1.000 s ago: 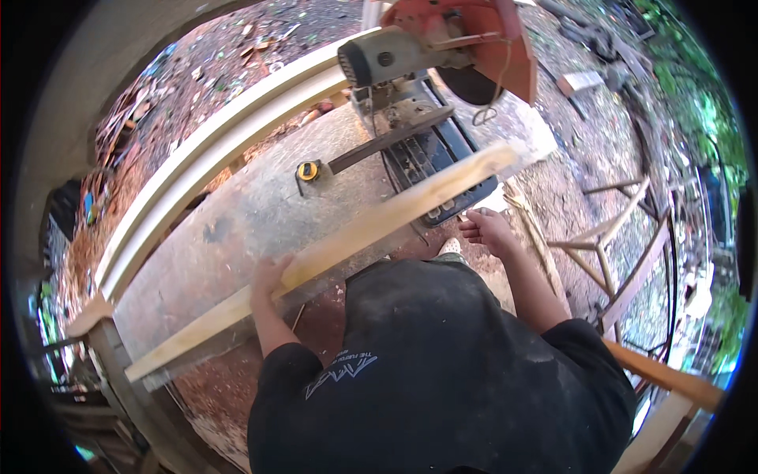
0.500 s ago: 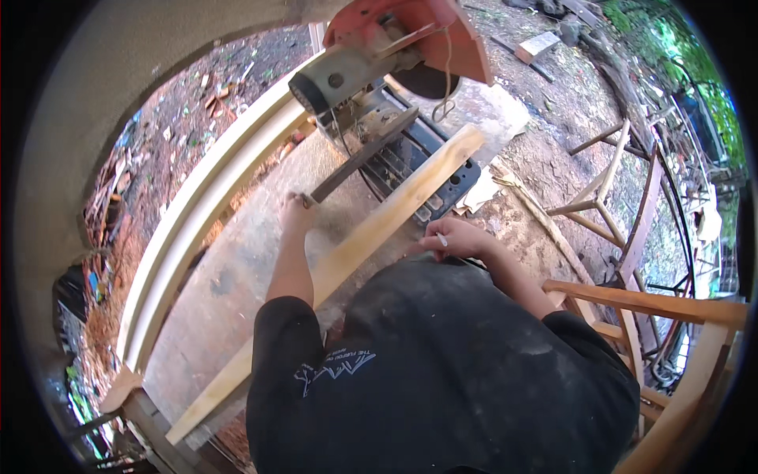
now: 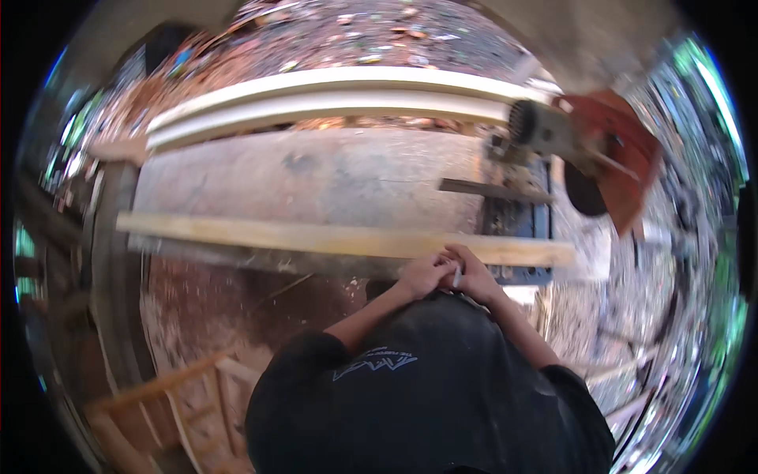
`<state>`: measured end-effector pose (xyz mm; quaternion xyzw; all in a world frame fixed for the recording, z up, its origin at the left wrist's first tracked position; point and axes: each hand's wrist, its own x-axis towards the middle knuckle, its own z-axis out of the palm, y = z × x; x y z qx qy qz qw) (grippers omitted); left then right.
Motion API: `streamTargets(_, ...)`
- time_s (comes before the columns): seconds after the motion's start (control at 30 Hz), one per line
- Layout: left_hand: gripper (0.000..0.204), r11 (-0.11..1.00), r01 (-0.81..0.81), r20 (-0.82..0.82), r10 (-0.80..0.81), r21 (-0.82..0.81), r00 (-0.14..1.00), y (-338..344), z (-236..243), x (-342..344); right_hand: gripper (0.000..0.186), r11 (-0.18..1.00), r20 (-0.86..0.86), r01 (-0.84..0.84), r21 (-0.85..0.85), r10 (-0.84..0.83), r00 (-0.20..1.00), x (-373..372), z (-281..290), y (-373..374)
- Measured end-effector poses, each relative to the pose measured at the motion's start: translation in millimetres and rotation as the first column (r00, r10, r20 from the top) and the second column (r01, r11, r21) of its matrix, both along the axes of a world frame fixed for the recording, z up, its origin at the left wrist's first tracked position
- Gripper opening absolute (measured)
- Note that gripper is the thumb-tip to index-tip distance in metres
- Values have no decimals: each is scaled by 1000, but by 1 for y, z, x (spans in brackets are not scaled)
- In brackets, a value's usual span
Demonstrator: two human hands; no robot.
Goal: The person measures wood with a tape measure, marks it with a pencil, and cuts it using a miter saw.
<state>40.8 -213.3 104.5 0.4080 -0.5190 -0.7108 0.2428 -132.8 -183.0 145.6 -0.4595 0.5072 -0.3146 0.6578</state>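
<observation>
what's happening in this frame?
A person in a black shirt stands at an outdoor workbench. A long wooden plank lies across it, its right end by a chop saw with an orange guard. The left hand and right hand meet at the plank's near edge, pinching a small pale object between them; what it is cannot be told. Two pale curved boards lie along the bench's far side.
</observation>
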Motion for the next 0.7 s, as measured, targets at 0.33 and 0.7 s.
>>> streamTargets(0.33,19,974,51,249,6,-221,968,22,26,83,43,872,-69,-489,-28,487,871,49,-26,-12)
streamTargets(0.7,14,-338,-929,20,939,-153,-344,12,74,377,23,860,-401,-440,260,511,761,26,-10,-25)
